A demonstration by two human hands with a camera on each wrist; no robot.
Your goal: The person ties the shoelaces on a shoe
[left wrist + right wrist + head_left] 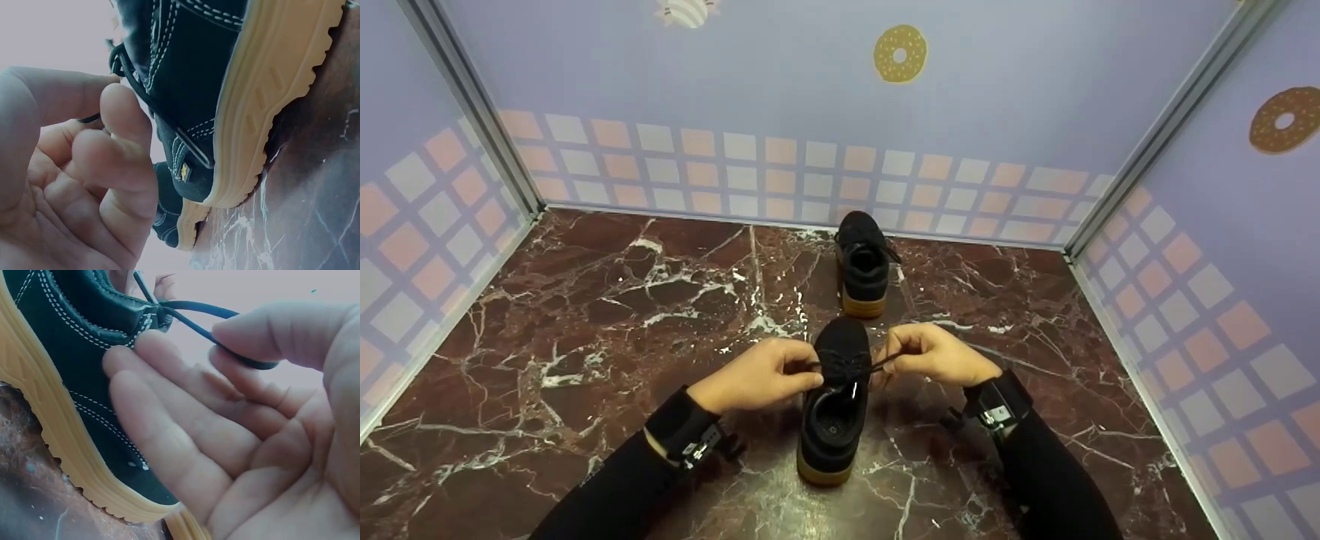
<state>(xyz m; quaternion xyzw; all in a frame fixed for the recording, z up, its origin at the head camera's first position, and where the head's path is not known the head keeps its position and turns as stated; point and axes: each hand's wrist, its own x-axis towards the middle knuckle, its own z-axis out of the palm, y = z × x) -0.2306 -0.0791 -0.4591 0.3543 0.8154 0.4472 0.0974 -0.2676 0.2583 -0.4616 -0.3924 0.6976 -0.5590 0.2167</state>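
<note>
A black shoe [831, 435] with a tan sole stands upright on the marbled surface, toe pointing away from me. My right hand [934, 354] pinches a loop of black shoelace [198, 308] between thumb and index finger, drawn out to the shoe's right; its other fingers lie near the shoe's side. On the opposite side, my left hand [765, 375] has its fingers curled and pinches a lace at the shoe's left. A loose lace end [194, 147] hangs down the shoe's side in the left wrist view. Fingers partly hide the lace in the left hand.
A second black shoe [864, 274] stands just beyond the first, close to the back wall [780, 176]. Side panels with metal corner posts enclose the dark red marbled surface [660, 300] at left and right.
</note>
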